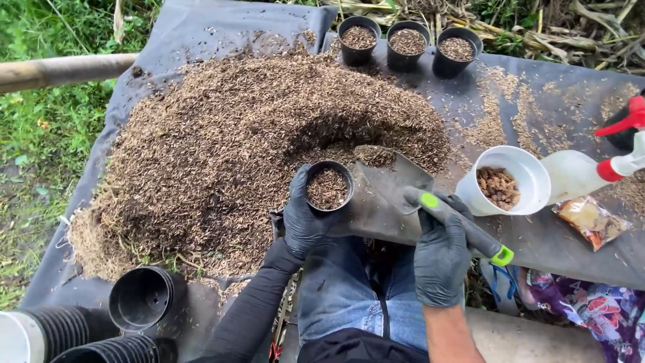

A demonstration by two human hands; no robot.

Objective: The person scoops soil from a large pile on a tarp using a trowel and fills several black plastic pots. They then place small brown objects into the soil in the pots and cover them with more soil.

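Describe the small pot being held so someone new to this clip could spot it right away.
Start at the big brown heap of husks on the dark sheet. At its near edge, the gloved left hand grips a small black pot filled with husks. Unlike the three filled pots standing at the far edge, it is held, beside a trowel.

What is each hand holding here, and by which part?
Left hand grips the small black pot around its side; right hand holds the trowel by its handle.
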